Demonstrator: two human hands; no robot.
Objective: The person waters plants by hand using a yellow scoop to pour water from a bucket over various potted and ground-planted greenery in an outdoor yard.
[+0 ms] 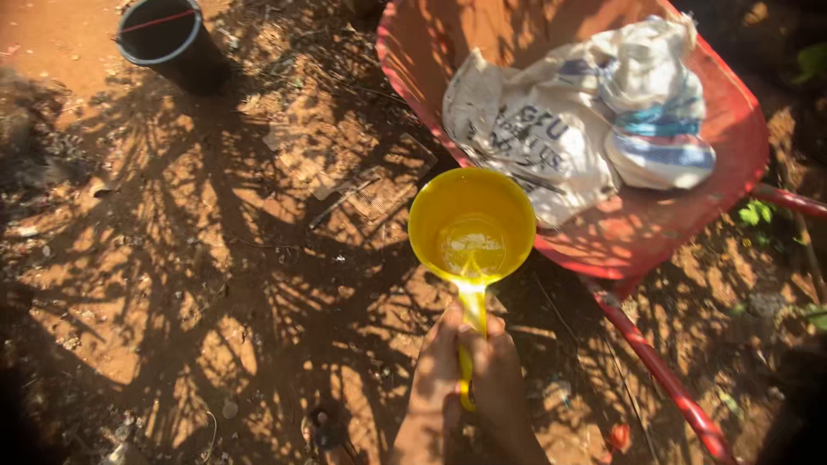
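Two hands, left hand (433, 383) and right hand (502, 387), both wrapped tight round the handle of one yellow scoop (471, 226), held over red dirt right at the rim of one red wheelbarrow (741, 129). Bowl of the scoop open-side up, a bit of clear water in the bottom. Two sacks in the barrow: off-white sack (525, 129) with dark blocky print, crumpled blue-striped sack (659, 112) beside it, touching. One black bucket (168, 39) well apart, top left.
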